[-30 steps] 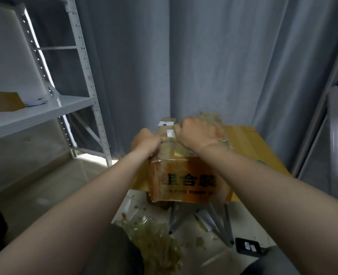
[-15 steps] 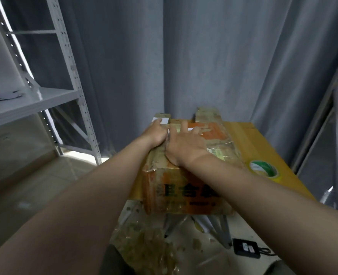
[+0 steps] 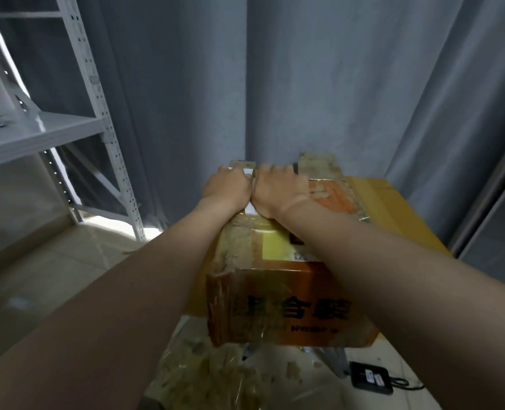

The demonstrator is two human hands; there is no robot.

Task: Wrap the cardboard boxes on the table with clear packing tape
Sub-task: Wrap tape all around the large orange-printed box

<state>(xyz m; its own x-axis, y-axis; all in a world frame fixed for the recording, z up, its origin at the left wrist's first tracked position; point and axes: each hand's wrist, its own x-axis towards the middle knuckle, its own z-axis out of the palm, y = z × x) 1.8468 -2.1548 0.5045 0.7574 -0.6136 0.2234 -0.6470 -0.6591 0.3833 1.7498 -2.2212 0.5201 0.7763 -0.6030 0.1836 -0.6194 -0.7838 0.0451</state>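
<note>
A worn orange cardboard box (image 3: 278, 309) with black printed characters and shiny clear tape on its faces sits on the yellow wooden table (image 3: 393, 208). It overhangs the table's near edge. My left hand (image 3: 227, 186) and my right hand (image 3: 281, 190) lie side by side on the box's top at its far end. Their fingers curl down over the far edge, where two short flaps (image 3: 319, 164) stick up. Only the knuckles show; the fingertips are hidden. No tape roll is in view.
A white metal shelf rack (image 3: 97, 93) stands at the left and a grey curtain (image 3: 304, 84) hangs behind the table. On the floor below lie crumpled clear tape scraps (image 3: 210, 377) and a black device with a cable (image 3: 369, 380).
Both hands slid from the middle of the box's top to its far edge and curled over it. The view shifted, and my right arm now hides the green tape roll.
</note>
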